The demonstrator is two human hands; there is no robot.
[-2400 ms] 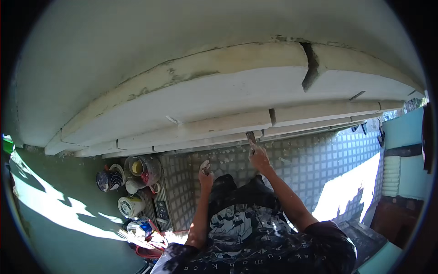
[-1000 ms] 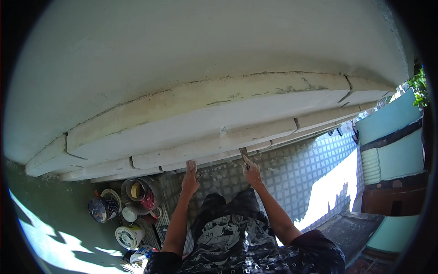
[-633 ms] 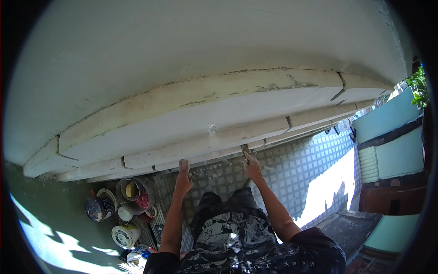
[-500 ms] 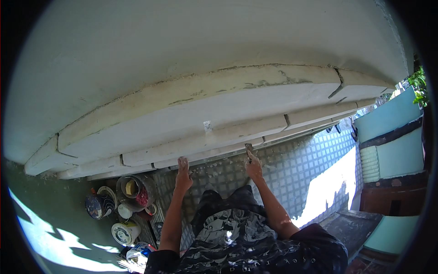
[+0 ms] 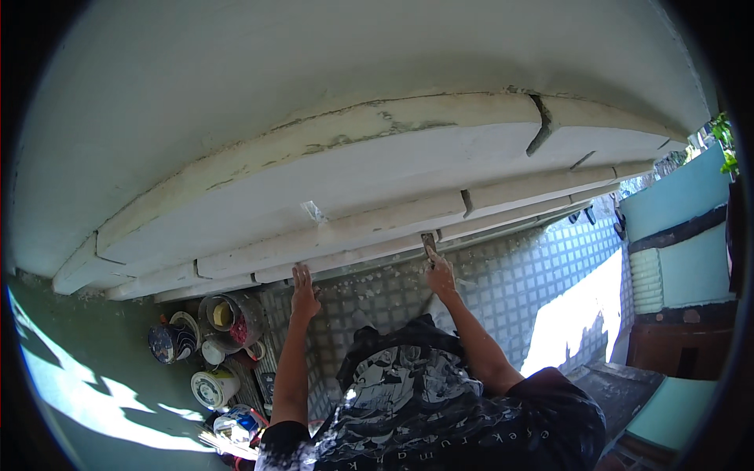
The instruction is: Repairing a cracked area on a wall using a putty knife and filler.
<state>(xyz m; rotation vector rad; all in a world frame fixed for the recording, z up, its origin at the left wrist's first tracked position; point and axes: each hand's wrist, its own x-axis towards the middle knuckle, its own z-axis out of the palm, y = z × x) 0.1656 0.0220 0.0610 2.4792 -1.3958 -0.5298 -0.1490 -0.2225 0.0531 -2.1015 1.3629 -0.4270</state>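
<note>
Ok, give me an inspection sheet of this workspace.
Surface: pale layered ledge with dark gaps and grey smears; grey checkered floor, partly sunlit.
Job's things: small flat grey-bladed tool, tip by the ledge's lower edge.
Clutter: round grey bucket, white round tub, dark patterned bucket, at left.
Hands: bare right hand grips the tool; bare left hand open by the ledge, contact unclear.
Cables: none identifiable; lower-left clutter unclear.
Surroundings: light turquoise wall at right.

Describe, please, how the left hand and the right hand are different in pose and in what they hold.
The right hand grips a small flat tool; the left hand shows no clear tool.
The left hand's fingers stretch out straight, while the right hand's are bent around the tool.
Both are bare and reach toward the same pale ledge.
</note>
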